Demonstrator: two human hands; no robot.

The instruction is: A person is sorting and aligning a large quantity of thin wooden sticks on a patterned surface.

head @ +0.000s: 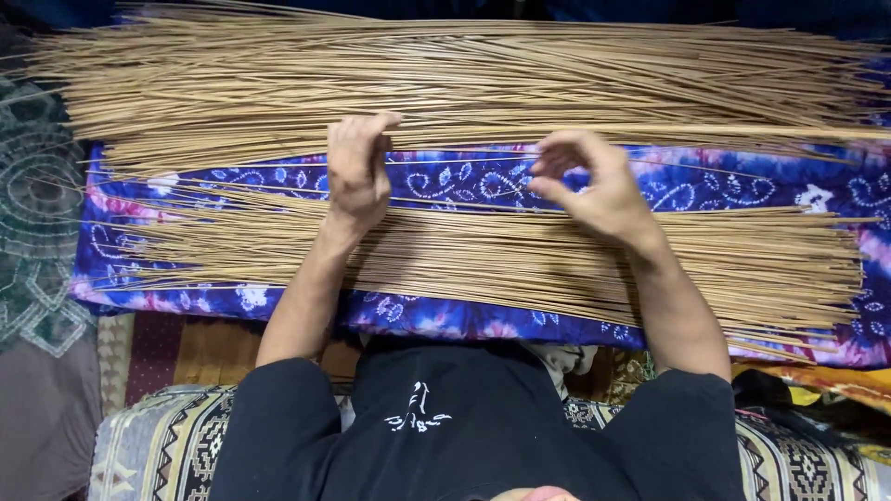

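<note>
Thin tan sticks (483,255) in two flat sideways heaps, far heap (464,79) broader, on blue patterned cloth (464,181)

A home craft spot: thin sticks (464,83) spread over a patterned cloth (464,181) and rugs (42,232).

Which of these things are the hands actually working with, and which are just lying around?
In use:
left hand
right hand
near pile of thin tan sticks
far pile of thin tan sticks

Lying about:
blue and purple patterned cloth
dark green patterned mat
patterned woven cushion
</note>
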